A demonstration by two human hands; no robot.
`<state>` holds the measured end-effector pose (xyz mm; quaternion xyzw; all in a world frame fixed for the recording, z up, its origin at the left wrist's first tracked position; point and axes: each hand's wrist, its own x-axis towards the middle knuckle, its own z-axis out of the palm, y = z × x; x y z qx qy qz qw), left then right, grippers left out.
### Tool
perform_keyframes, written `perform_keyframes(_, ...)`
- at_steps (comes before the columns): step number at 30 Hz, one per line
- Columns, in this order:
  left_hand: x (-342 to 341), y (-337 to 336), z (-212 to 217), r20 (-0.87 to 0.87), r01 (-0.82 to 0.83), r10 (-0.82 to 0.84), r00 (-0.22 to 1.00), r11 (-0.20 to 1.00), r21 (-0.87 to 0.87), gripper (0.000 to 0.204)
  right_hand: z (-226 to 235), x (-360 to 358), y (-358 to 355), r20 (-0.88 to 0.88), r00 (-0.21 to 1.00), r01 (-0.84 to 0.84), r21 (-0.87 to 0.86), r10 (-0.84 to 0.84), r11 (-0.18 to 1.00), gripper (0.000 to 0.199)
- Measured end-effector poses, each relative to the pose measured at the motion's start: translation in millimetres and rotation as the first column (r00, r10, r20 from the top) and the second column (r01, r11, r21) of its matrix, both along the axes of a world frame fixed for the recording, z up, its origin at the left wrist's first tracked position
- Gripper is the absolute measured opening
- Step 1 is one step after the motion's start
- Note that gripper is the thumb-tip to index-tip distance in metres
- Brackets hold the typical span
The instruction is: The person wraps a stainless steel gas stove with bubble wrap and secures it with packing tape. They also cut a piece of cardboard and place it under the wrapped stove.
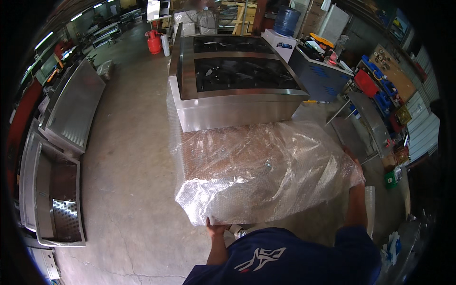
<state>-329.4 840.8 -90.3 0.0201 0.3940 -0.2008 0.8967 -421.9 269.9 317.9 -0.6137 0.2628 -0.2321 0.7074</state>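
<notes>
A wide sheet of clear bubble wrap (pixel 266 175) stretches in front of me, wrinkled and shiny. Its near left corner is pinched in my left hand (pixel 216 228). My right hand (pixel 355 173) grips the sheet's right edge and is partly covered by the film. At its far side, the wrap meets the base of a stainless-steel stove (pixel 232 107) with black burner tops and a raised panel along its left side. Brown shows through the wrap near the stove; I cannot tell what it is.
Steel cabinets or frames (pixel 76 109) line the left side. Beyond the stove stand a red gas cylinder (pixel 153 42) and a blue water bottle (pixel 287 21). To the right are a dark cabinet (pixel 313 76), a small metal table (pixel 368 116) and a green box (pixel 391 178).
</notes>
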Motion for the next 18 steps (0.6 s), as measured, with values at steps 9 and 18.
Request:
perform_keyframes(9,54,162,81,0.419,-0.099,-0.229,0.879,0.771,0.629,0.039,-40,-25,-54,0.072,0.991,0.114,-0.005,-0.114,0.993,0.047)
perform_keyframes(18,246,158,305,0.662,-0.633,-0.254,0.705,0.195,0.749,0.027,-23,24,-144,-0.104,0.984,0.026,-0.716,-0.144,0.697,0.052)
